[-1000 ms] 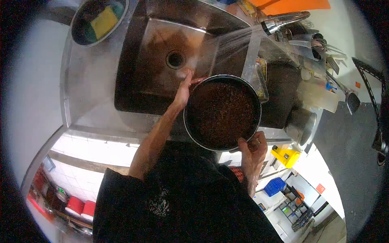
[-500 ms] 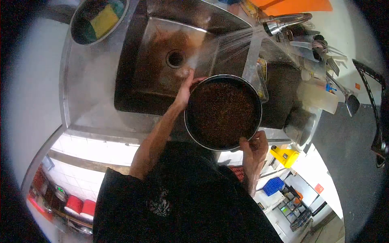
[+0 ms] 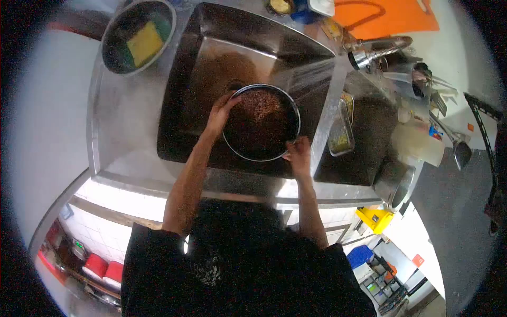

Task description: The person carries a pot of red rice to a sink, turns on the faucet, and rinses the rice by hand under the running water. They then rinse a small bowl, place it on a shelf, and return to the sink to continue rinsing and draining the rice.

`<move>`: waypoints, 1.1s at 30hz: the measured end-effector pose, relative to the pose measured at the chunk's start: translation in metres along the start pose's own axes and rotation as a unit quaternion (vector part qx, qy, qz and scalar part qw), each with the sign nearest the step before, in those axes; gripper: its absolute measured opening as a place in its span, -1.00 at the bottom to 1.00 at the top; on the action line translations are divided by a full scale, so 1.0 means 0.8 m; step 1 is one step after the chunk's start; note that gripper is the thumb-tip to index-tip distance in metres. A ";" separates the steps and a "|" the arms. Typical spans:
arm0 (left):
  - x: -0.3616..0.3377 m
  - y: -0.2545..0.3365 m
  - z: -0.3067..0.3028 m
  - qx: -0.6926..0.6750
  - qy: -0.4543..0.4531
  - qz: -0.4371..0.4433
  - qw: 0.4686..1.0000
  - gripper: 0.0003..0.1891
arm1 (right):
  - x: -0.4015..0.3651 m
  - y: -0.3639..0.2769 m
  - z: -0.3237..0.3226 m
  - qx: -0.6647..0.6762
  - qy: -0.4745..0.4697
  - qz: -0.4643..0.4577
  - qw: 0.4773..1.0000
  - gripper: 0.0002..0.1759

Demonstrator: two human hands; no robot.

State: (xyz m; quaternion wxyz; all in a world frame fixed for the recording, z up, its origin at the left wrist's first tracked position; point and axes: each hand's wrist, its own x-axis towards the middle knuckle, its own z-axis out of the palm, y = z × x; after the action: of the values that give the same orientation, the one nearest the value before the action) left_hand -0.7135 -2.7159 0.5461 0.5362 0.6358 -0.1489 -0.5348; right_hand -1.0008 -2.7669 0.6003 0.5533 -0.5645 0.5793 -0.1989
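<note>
A round, dark pan (image 3: 253, 157) with a pale rim is in both my hands, low over the metal sink (image 3: 174, 119). Small brown bean-like pieces (image 3: 261, 103) lie bunched toward its far side; the near part looks dark. My left hand (image 3: 222, 112) grips the upper left of the rim. At the lower right, the fingers of my right hand (image 3: 299, 154) close on the rim. From the spray faucet (image 3: 362, 58) at the right, water (image 3: 314, 76) streams left toward the sink, past the pan's far edge. The pan partly covers the drain.
A round tub (image 3: 109, 55) with a yellow sponge (image 3: 144, 44) stands at the upper left. Right of the divider, a clear container (image 3: 340, 136) lies in a second basin. Utensils (image 3: 458, 150) and a metal pot (image 3: 397, 185) crowd the right side. An orange board (image 3: 391, 18) is behind.
The pan has moved forward and left, away from my body and over the sink. Its brown contents have gathered at the far side. Both hands have kept hold of it.
</note>
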 end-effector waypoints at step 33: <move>-0.124 0.166 -0.173 -0.461 -0.193 0.176 0.848 -0.70 | -0.021 -0.280 -0.026 0.200 -0.370 -0.328 0.846 -0.72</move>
State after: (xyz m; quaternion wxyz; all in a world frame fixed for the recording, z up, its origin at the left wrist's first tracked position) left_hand -0.5845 -2.6184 0.6892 0.8134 0.1627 -0.0948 -0.5504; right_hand -0.9259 -2.8239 0.8052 0.7299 -0.6304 0.0600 -0.2572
